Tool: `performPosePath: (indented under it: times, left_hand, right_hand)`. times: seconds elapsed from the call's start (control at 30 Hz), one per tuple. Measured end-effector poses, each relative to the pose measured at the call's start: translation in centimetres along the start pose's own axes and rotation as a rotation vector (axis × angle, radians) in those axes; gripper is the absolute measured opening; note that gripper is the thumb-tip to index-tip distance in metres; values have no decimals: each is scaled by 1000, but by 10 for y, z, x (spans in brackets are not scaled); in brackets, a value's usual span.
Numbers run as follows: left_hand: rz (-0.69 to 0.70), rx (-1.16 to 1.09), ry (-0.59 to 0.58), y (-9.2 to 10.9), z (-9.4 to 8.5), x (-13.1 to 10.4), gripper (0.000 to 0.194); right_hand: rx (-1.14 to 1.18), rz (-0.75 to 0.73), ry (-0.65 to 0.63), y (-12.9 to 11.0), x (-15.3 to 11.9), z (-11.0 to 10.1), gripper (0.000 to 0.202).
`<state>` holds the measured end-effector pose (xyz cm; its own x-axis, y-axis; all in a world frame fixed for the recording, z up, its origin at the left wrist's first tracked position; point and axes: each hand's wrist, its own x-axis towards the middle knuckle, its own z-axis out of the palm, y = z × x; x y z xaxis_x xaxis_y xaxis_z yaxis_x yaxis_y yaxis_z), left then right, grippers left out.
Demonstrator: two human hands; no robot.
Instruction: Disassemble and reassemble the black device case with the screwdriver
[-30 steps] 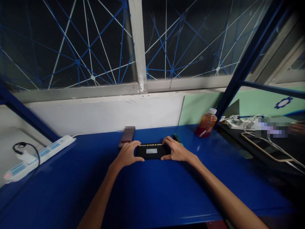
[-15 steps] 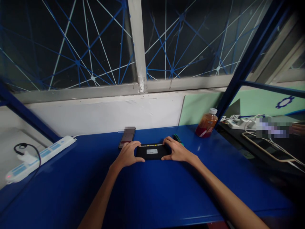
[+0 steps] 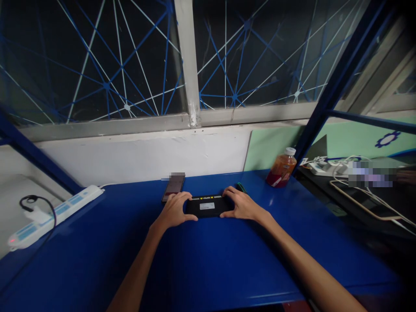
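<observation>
Gripped at both ends between thumbs and fingers, a black rectangular device (image 3: 211, 212) spans the gap between a person's left hand (image 3: 175, 210) and right hand (image 3: 242, 204) at a blue table (image 3: 208, 264); whether it touches the tabletop cannot be told. Just beyond the left hand lies a dark phone (image 3: 173, 186), and behind the right, a partly hidden green object (image 3: 241, 187). Farther right, a white-capped bottle (image 3: 282, 170) stands near the table's back edge. At far left, a white power strip (image 3: 73, 205) lies lengthwise. Dark windows (image 3: 146, 56) crossed by blue and white lines rise behind.
</observation>
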<state>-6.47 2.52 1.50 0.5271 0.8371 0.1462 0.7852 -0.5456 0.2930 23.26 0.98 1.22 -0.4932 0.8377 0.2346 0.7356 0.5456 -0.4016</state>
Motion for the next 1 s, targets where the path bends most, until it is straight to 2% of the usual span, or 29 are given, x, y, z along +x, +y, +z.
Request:
performPosePath:
  times: [1.0]
  left_hand:
    - [35, -1, 47, 4, -3, 0, 58]
  right_hand:
    - [-8, -43, 28, 4, 0, 2, 62]
